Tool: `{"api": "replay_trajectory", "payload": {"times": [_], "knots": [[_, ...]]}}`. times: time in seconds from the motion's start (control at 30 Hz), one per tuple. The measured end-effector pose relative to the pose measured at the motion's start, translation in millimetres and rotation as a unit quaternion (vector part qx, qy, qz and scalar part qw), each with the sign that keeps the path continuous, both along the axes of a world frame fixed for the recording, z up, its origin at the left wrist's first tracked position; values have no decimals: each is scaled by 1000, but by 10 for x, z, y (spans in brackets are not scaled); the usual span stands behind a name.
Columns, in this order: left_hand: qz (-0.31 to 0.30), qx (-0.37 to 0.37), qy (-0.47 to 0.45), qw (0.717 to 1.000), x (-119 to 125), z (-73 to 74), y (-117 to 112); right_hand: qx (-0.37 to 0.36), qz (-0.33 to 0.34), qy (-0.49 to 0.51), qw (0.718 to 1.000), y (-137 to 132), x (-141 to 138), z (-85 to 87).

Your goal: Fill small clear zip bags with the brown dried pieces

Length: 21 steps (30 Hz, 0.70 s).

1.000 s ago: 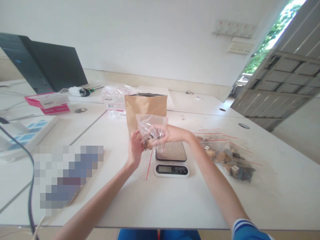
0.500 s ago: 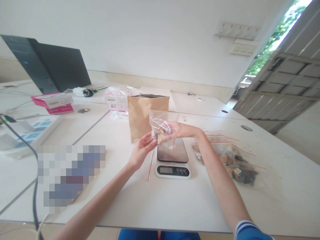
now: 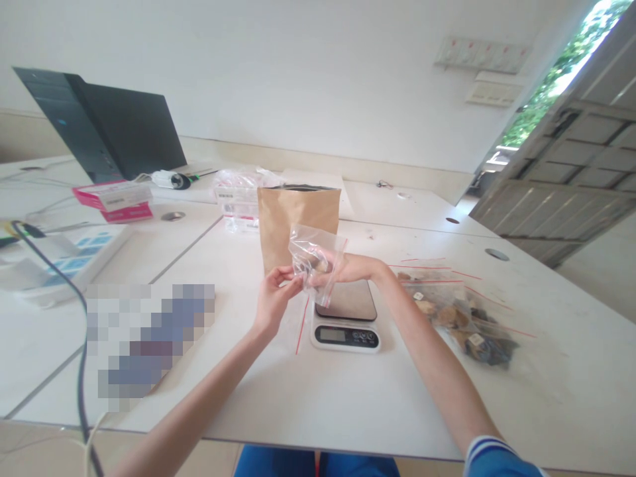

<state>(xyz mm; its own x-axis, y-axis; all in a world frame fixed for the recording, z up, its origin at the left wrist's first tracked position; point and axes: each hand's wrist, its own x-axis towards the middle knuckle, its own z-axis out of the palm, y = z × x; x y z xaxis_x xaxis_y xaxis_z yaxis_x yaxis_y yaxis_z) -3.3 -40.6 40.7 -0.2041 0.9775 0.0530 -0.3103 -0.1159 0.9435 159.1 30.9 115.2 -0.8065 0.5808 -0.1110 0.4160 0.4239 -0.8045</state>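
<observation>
Head view shows both my hands raised above the white table (image 3: 318,397), meeting over the far left corner of the small white digital kitchen scale with its dark steel platform (image 3: 346,317). My left hand (image 3: 272,298) pinches the lower left edge of a small clear plastic zip bag with a red seal line (image 3: 314,255) between thumb and fingertips. My right hand (image 3: 342,268) grips the same bag from the right side, fingers closed on the plastic. So the 2 hands are close together, both clamped on the bag, which hangs in the air just in front of the upright brown kraft paper pouch (image 3: 298,215). Inside the bag I see a few small brownish lumps, too blurred to identify.

A thin red strip (image 3: 301,324) lies on the table just left of the scale. To the right of the scale, a heap of clear bags filled with brown and dark pieces (image 3: 462,318) rests on the table. Far left stands a black computer tower (image 3: 104,132), with a pink and white box (image 3: 114,199) near it. Beyond the pouch sits a pile of clear packets (image 3: 238,195).
</observation>
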Motion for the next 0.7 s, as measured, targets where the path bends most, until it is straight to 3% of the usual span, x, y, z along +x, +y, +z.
{"api": "replay_trajectory", "payload": {"times": [0.3,0.5,0.7], "knots": [[23,-29,-17,999,-131,103,-283,-61,-5,53,997,-93,-143,-46],[35,-23,34,999,-305,73,-449,-114,57,106,986,-84,-69,73],[89,-67,-15,994,-408,-23,-538,-141,98,68,983,-41,127,180]]}}
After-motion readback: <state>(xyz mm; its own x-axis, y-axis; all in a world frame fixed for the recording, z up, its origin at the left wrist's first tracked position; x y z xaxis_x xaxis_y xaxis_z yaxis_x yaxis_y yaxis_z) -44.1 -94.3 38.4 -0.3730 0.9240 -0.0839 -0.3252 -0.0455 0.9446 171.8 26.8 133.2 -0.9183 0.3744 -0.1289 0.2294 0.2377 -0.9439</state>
